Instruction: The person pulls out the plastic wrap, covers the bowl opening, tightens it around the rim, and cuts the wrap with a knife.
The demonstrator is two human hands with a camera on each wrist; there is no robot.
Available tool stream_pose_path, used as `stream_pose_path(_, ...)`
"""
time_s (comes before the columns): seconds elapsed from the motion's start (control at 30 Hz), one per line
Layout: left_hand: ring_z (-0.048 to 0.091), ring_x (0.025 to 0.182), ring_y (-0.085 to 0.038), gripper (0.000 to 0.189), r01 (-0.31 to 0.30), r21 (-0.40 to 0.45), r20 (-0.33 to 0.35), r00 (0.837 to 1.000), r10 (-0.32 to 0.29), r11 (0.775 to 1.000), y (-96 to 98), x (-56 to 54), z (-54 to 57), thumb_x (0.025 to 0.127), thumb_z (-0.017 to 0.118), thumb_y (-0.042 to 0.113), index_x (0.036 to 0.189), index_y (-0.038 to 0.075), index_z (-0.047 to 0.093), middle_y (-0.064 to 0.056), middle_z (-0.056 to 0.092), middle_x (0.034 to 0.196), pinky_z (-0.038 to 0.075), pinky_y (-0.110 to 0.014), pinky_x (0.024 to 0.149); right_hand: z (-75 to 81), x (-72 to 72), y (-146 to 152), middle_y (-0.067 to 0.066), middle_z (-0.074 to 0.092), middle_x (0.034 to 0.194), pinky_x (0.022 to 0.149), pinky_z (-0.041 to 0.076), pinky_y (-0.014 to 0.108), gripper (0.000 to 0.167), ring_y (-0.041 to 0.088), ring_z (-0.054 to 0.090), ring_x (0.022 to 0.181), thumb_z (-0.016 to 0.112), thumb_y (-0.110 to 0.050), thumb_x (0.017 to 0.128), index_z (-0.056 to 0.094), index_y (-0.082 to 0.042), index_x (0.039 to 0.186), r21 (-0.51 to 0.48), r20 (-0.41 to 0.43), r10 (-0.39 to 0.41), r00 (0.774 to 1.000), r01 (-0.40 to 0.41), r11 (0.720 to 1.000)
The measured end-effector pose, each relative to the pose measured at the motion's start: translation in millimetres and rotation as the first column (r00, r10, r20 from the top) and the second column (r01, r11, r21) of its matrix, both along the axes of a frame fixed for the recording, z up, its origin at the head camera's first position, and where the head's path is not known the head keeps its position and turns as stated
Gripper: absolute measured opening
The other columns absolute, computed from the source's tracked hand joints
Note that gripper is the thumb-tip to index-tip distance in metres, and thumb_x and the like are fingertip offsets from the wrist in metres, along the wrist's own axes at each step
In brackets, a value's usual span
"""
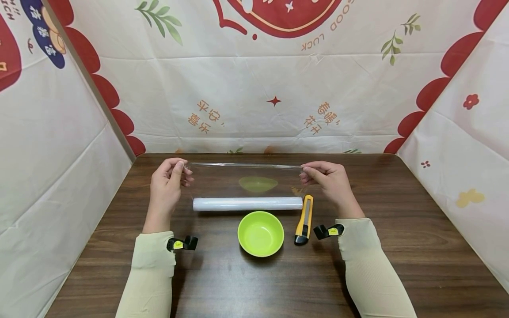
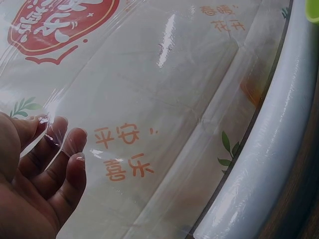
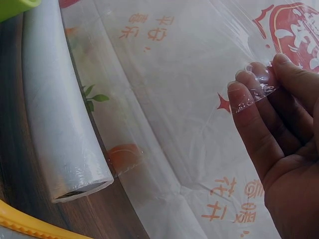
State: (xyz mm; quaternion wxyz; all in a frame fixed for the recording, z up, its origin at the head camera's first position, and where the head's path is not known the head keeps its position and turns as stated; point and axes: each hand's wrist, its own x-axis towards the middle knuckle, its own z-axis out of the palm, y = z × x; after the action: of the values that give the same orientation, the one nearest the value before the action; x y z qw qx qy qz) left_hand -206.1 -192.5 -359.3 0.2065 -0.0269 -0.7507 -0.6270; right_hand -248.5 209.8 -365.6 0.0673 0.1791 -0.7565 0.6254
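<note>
A clear sheet of cling film (image 1: 214, 179) is stretched taut between the two hands, its far edge raised above the table. My left hand (image 1: 168, 179) pinches the left corner between thumb and forefinger; in the left wrist view that left hand (image 2: 42, 174) shows film draped over its other fingers. My right hand (image 1: 328, 179) pinches the right corner the same way, and the right wrist view shows the right hand (image 3: 279, 114) with film across its fingertips. The film runs back to a white cling film roll (image 1: 247, 203) lying crosswise on the table. Its right end (image 3: 82, 191) shows a dark opening.
A green bowl (image 1: 260, 234) stands just in front of the roll. To its right lies a yellow utility knife (image 1: 305, 218), blade housing toward the roll's right end. Printed white cloth (image 1: 254, 84) hangs behind and beside the brown wooden table (image 1: 222, 282).
</note>
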Motion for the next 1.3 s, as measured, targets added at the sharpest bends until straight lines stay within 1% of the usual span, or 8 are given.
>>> stream_pose_path(0.23,0.067,0.071,-0.019,0.026,-0.007,-0.004,-0.001,1.0,0.007,1.0,0.8,0.3,0.5,0.101,0.05,0.03,0.109,0.008,0.061,-0.011,0.065,0.085,0.056,-0.032,0.063,-0.3,-0.6,0.6,-0.001,0.074,0.08,0.067,0.06,0.035,0.024,0.017,0.072,0.071,0.065,-0.019,0.093,0.07,0.002,0.104,0.007,-0.002,-0.009,1.0,0.009,1.0)
stream_pose_path(0.47,0.066,0.071,-0.02,0.032,-0.006,-0.005,-0.005,1.0,0.006,1.0,-0.1,0.1,-0.8,0.101,0.05,0.032,0.111,0.003,0.06,-0.008,0.065,0.084,0.056,-0.031,0.062,-0.6,-1.0,0.9,0.0,0.074,0.08,0.067,0.06,0.036,0.024,0.017,0.072,0.071,0.065,-0.019,0.093,0.07,0.002,0.104,0.002,-0.005,-0.004,1.0,0.004,1.0)
stream_pose_path(0.63,0.066,0.071,-0.021,0.036,-0.002,-0.006,-0.009,1.0,0.002,1.0,-0.2,0.0,-0.9,0.101,0.05,0.032,0.113,-0.001,0.058,-0.007,0.064,0.083,0.056,-0.033,0.062,-1.5,-1.6,1.7,0.0,0.074,0.08,0.067,0.06,0.035,0.024,0.017,0.072,0.071,0.064,-0.019,0.093,0.07,0.002,0.104,-0.001,-0.012,0.002,1.0,-0.002,1.0)
stream_pose_path(0.73,0.066,0.072,-0.022,0.036,-0.004,-0.006,-0.006,1.0,0.004,1.0,-0.1,0.1,-0.6,0.101,0.05,0.032,0.113,-0.001,0.058,-0.006,0.064,0.082,0.056,-0.033,0.062,-1.6,-1.6,1.8,-0.001,0.074,0.08,0.067,0.06,0.035,0.023,0.016,0.072,0.071,0.064,-0.018,0.093,0.07,0.002,0.104,0.0,-0.015,0.004,1.0,-0.004,1.0)
stream_pose_path(0.8,0.065,0.072,-0.023,0.032,-0.005,-0.003,-0.003,1.0,0.005,1.0,0.0,0.5,-0.4,0.101,0.05,0.032,0.111,0.003,0.06,-0.005,0.064,0.082,0.056,-0.032,0.062,-1.3,-1.4,1.6,-0.001,0.074,0.081,0.067,0.06,0.035,0.024,0.016,0.072,0.072,0.064,-0.018,0.093,0.07,0.002,0.105,0.003,-0.015,0.004,1.0,-0.004,1.0)
stream_pose_path(0.97,0.065,0.071,-0.019,0.024,-0.007,-0.002,-0.002,1.0,0.007,1.0,-0.4,0.6,-0.5,0.1,0.05,0.032,0.107,0.011,0.061,-0.004,0.063,0.082,0.056,-0.029,0.062,-0.4,-1.0,1.4,-0.001,0.074,0.081,0.067,0.06,0.035,0.024,0.016,0.072,0.072,0.064,-0.018,0.093,0.07,0.002,0.104,0.006,-0.013,0.0,1.0,0.0,1.0)
stream_pose_path(1.2,0.065,0.069,-0.016,0.024,-0.01,0.005,0.003,1.0,0.01,1.0,-0.5,0.1,-0.8,0.1,0.051,0.032,0.106,0.011,0.061,-0.005,0.063,0.081,0.055,-0.027,0.061,1.0,0.4,0.6,-0.002,0.074,0.08,0.067,0.06,0.035,0.024,0.016,0.072,0.072,0.064,-0.018,0.093,0.07,0.002,0.105,0.012,-0.006,-0.007,1.0,0.007,1.0)
stream_pose_path(1.3,0.065,0.069,-0.016,0.027,-0.007,0.01,-0.001,1.0,0.007,1.0,-0.7,-0.1,-0.5,0.1,0.051,0.031,0.109,0.007,0.061,-0.005,0.063,0.081,0.055,-0.027,0.06,1.6,0.8,0.4,-0.001,0.074,0.081,0.067,0.06,0.035,0.024,0.017,0.072,0.072,0.064,-0.017,0.093,0.07,0.002,0.105,0.009,-0.004,-0.007,1.0,0.007,1.0)
